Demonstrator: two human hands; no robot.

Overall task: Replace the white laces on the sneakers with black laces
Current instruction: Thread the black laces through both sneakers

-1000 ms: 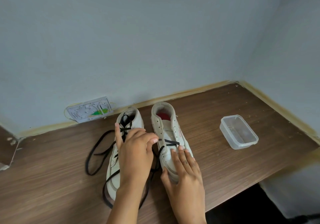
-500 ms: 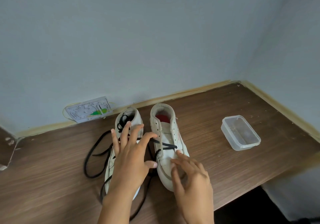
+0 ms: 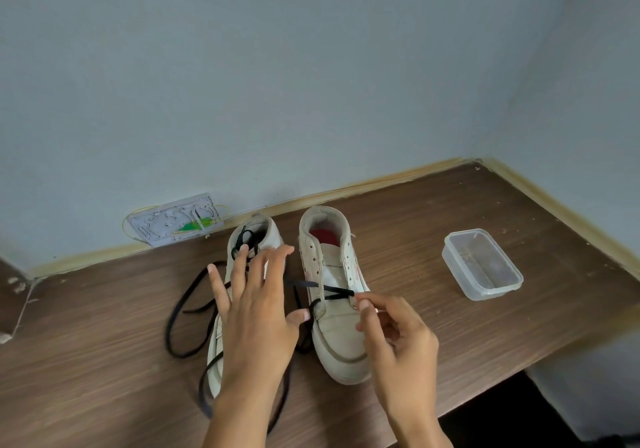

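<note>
Two white high-top sneakers stand side by side on the wooden table (image 3: pixel 104 371), toes toward me. The left sneaker (image 3: pixel 272 236) carries a black lace whose long loose loops (image 3: pixel 180 312) spill onto the table to its left. My left hand (image 3: pixel 256 312) is spread flat over this shoe, fingers straight. The right sneaker (image 3: pixel 341 340) has a black lace (image 3: pixel 334 294) crossing only its lowest eyelets; the upper eyelets are bare. My right hand (image 3: pixel 394 337) is beside that shoe, its thumb and index fingertip pinching the lace's right end.
A clear plastic container (image 3: pixel 483 264), with nothing in it, sits to the right of the shoes. A grey wall plate with a green mark (image 3: pixel 176 221) leans at the wall behind them. The table's front edge drops off at the lower right, and walls close the back and right.
My right hand left the right sneaker's toe and moved up to the lace's right end. My left hand's fingers uncurled and spread out over the left sneaker.
</note>
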